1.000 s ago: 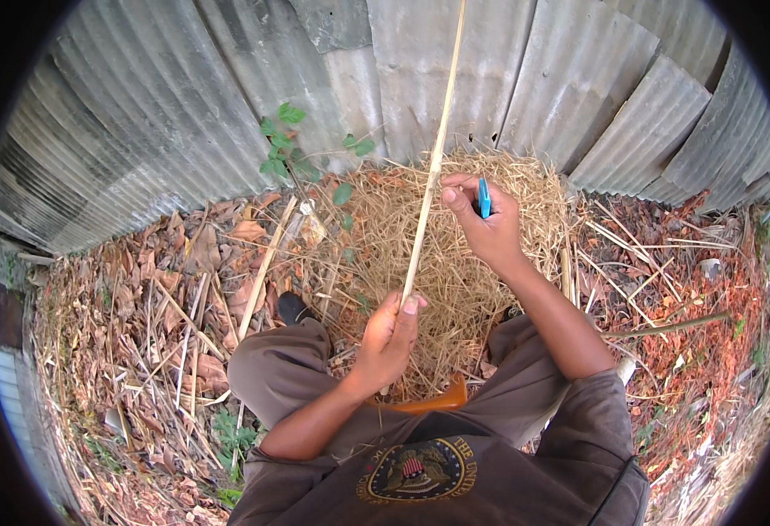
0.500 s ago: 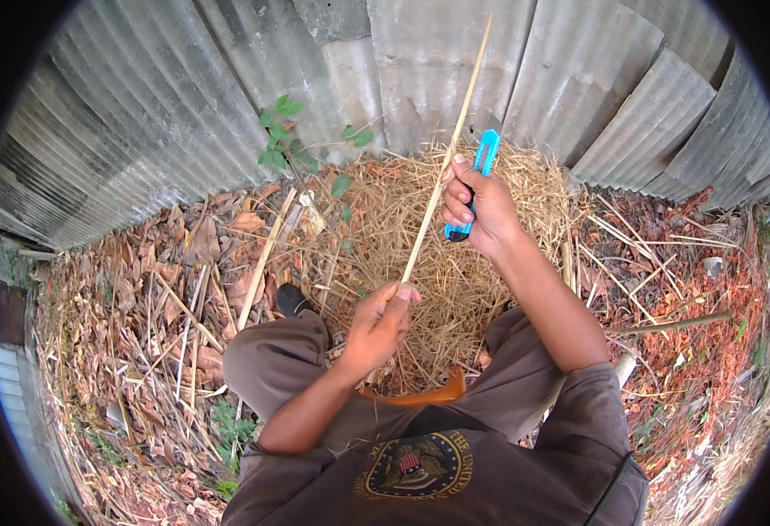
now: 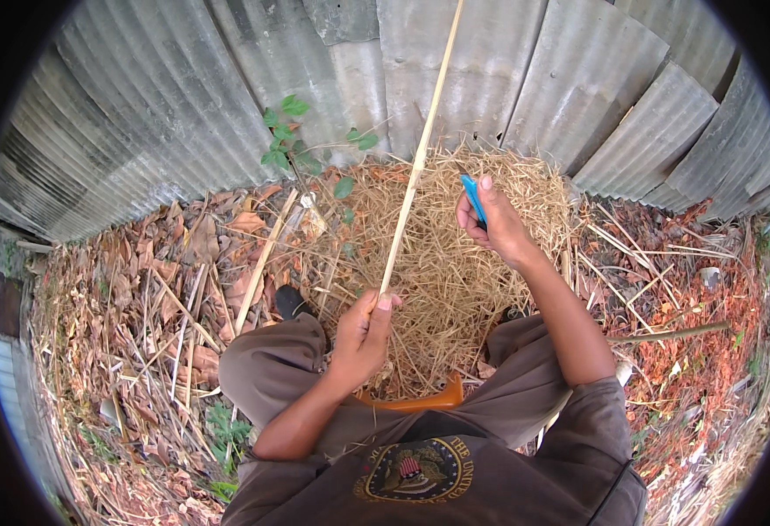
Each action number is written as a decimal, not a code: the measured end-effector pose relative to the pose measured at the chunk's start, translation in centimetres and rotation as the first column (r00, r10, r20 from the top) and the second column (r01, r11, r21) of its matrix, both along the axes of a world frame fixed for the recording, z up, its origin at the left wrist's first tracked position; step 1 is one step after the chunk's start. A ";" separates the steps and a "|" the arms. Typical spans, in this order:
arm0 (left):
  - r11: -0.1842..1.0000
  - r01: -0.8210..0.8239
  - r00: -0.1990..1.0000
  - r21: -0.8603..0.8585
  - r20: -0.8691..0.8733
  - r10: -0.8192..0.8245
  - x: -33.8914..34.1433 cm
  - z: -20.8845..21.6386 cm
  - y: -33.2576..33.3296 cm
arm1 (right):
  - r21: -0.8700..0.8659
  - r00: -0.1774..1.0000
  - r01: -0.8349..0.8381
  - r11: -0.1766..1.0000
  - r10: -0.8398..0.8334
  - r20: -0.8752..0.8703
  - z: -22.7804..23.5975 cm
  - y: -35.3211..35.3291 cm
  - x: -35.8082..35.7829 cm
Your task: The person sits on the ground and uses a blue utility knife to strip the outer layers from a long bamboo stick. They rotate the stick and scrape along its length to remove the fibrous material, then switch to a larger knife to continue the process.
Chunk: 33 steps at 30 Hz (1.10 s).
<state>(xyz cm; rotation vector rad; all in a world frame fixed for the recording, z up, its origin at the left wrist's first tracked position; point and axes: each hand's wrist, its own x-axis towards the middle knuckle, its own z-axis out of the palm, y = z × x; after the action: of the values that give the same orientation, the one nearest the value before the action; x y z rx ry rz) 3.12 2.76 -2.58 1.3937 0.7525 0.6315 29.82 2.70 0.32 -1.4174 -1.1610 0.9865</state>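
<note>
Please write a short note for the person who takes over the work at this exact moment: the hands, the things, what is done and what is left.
Left hand: shut on the lower end of the thin bamboo stick, which rises toward the metal wall.
Right hand: shut on the blue-handled knife, clear of the stick.
Done: a pile of pale shavings lies between the knees.
Left: cannot tell how much more the stick needs.

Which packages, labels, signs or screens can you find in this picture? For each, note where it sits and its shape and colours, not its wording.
Round printed emblem: on the front of the person's brown shirt, at the lower middle of the view; a circular badge with a gold lettered ring and a small red, white and blue crest at its centre.
No packages, signs or screens are in view.
</note>
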 end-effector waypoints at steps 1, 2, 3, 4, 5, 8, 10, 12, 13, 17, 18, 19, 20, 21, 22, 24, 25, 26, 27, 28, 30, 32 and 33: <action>1.000 0.010 1.000 0.005 -0.020 -0.010 0.0 0.1 0.0 | 0.038 0.996 -0.050 0.998 0.047 0.074 -0.5 0.0 -0.2; 1.000 0.003 1.000 -0.005 0.005 -0.003 -0.1 0.0 0.0 | 0.098 0.976 -0.005 0.995 -0.016 0.215 -0.5 -0.1 -0.8; 1.000 -0.003 1.000 -0.014 0.030 0.003 -0.1 -0.1 0.0 | 0.165 0.933 0.032 0.986 -0.088 0.348 -0.5 -0.2 -1.4; 1.000 -0.008 0.998 -0.024 0.056 0.010 -0.1 -0.1 0.0 | 0.235 0.868 0.059 0.970 -0.166 0.468 -0.4 -0.2 -1.8; 1.000 -0.023 0.999 -0.015 0.044 0.023 -0.1 0.0 0.0 | 0.264 0.797 0.064 0.962 -0.209 0.566 0.1 -0.2 -2.1; 0.998 -0.054 0.998 0.019 0.025 0.053 -0.1 0.2 0.1 | 0.306 0.586 0.061 0.950 -0.282 0.760 1.1 -0.2 -2.4; 0.997 -0.060 0.998 0.052 0.034 0.058 0.1 -0.2 0.2 | 0.273 0.518 0.059 0.960 -0.263 0.814 1.0 0.0 -2.1; 0.997 -0.068 0.995 0.043 0.074 0.064 0.2 -0.3 0.2 | 0.207 0.465 0.008 0.978 -0.186 0.866 1.3 0.1 -2.5; 0.997 -0.072 0.993 0.039 0.094 0.068 0.2 -0.4 0.2 | 0.171 0.436 -0.017 0.985 -0.147 0.888 1.6 0.2 -2.7; 0.995 -0.089 0.994 -0.051 0.061 0.092 -0.2 -0.5 0.5 | 0.056 0.392 -0.029 0.998 -0.040 0.919 1.8 0.1 -3.5; 0.995 -0.091 0.994 -0.047 0.062 0.094 -0.1 -0.3 0.4 | 0.083 0.414 -0.027 0.996 -0.065 0.908 1.4 0.3 -3.4; 0.995 -0.093 0.993 -0.044 0.062 0.096 -0.1 -0.3 0.4 | 0.110 0.436 -0.024 0.994 -0.089 0.896 1.0 0.4 -3.4; 0.996 -0.076 0.995 -0.054 0.063 0.080 0.0 -0.2 0.3 | 0.150 0.459 -0.010 0.989 -0.129 0.879 0.6 0.6 -3.1; 0.996 -0.059 0.996 -0.064 0.065 0.063 0.0 -0.2 0.2 | 0.189 0.482 0.004 0.982 -0.168 0.860 0.2 0.8 -2.7; 0.996 -0.042 0.997 -0.074 0.067 0.047 0.0 -0.2 0.1 | 0.228 0.503 0.019 0.974 -0.206 0.839 -0.1 0.9 -2.4; 0.996 -0.017 0.995 -0.084 0.093 0.024 0.3 -0.6 -0.4 | 0.212 0.470 0.038 0.976 -0.205 0.859 0.0 1.2 -2.6; 0.996 -0.004 0.994 -0.088 0.106 0.013 0.5 -0.8 -0.7 | 0.205 0.453 0.048 0.978 -0.204 0.868 0.1 1.4 -2.7; 0.995 0.005 0.993 -0.100 0.118 0.007 0.5 -0.8 -0.9 | 0.223 0.438 0.062 0.973 -0.227 0.870 -0.2 1.6 -2.5; 0.994 0.013 0.991 -0.111 0.130 0.002 0.6 -0.7 -1.1 | 0.240 0.424 0.075 0.968 -0.249 0.871 -0.7 2.0 -2.2; 0.992 0.021 0.990 -0.123 0.142 -0.004 0.5 -0.6 -1.2 | 0.258 0.409 0.089 0.962 -0.271 0.871 -0.9 2.2 -2.0; 0.992 0.010 0.997 -0.126 0.074 -0.001 0.5 -0.6 -1.0 | 0.228 0.361 0.080 0.970 -0.242 0.901 -1.0 2.4 -1.8; 0.994 -0.001 1.000 -0.111 0.015 0.002 0.3 -0.8 -1.1 | 0.221 0.300 0.058 0.974 -0.228 0.926 -1.0 2.6 -1.6; 0.995 -0.005 1.000 -0.095 -0.010 0.004 0.2 -1.3 -1.3 | 0.228 0.264 0.039 0.973 -0.230 0.937 -1.2 2.8 -1.4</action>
<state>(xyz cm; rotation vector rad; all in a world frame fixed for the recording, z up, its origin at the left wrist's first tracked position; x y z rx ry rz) 3.31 1.48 -3.86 1.3088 0.7837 0.5854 28.45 5.49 -0.93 -1.9956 -1.8722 -0.3107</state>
